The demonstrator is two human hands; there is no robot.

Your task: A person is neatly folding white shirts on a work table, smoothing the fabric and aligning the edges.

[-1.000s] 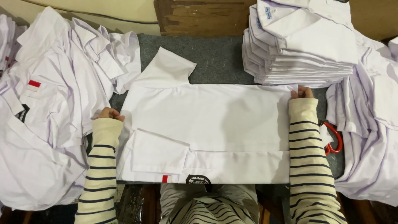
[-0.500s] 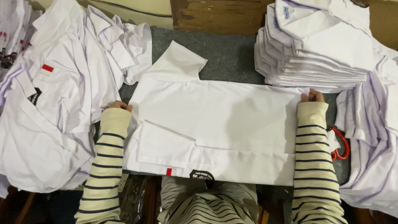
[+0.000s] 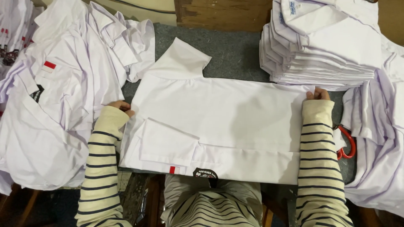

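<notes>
Hands pin our white shirt (image 3: 219, 122) on the desk (image 3: 235, 50): left hand (image 3: 120, 106) and right hand (image 3: 317, 94) clamped on opposite edges; a red-white rectangular label (image 3: 174, 170) sits at its near hem.

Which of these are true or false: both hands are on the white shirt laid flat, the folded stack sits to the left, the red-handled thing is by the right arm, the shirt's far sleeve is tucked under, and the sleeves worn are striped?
1. Both hands rest on the white shirt laid flat. True: the left hand is at its left edge, the right hand at its right edge.
2. The folded stack sits to the left. False: it is at the upper right; loose shirts lie on the left.
3. A red-handled tool lies by the right arm. True, mostly hidden.
4. The far sleeve is tucked under. False: it sticks out over the grey mat.
5. The person's sleeves are striped. True.
</notes>
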